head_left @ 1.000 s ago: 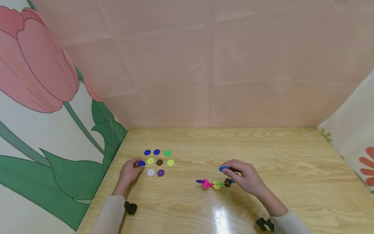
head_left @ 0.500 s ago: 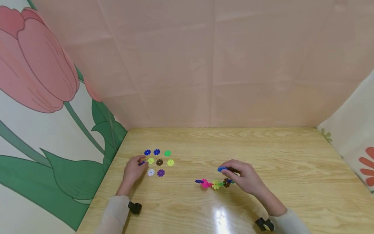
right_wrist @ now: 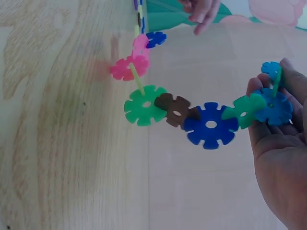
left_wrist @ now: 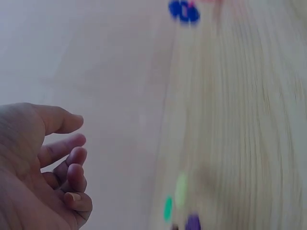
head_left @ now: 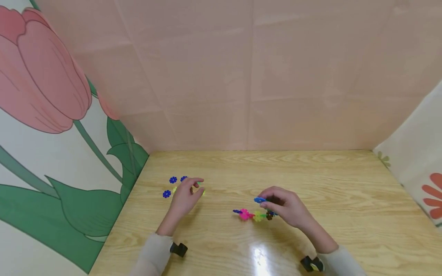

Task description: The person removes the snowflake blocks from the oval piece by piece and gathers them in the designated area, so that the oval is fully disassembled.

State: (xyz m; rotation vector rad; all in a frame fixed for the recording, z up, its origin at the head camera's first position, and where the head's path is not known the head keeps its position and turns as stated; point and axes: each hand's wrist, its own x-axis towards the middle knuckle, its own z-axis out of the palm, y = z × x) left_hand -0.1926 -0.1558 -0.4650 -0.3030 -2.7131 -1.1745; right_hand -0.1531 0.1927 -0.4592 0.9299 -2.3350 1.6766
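Observation:
My right hand [head_left: 291, 209] pinches one end of a chain of interlocking plastic flower discs [right_wrist: 223, 133] at a light blue disc [right_wrist: 273, 109]. The chain sags to the left of the hand, through green, dark blue, brown and pink discs, and finishes with a dark blue disc [right_wrist: 156, 39]. Bent fingers hide part of that held end in the head view. My left hand [head_left: 184, 197] is over the loose discs with nothing in it, thumb and fingertips apart. It covers several of them; a blue disc [head_left: 167, 194] lies just left of it.
More loose discs lie about the left hand, among them another blue disc [head_left: 173, 179] behind it. The wooden table [head_left: 310, 176] meets a pink cloth backdrop [head_left: 248, 96]. A tulip-printed panel [head_left: 62, 161] borders the left side.
My left hand has let go of a blue disc, which now lies on the table, and has moved right over the other discs. The right hand still holds the chain, shifted slightly left.

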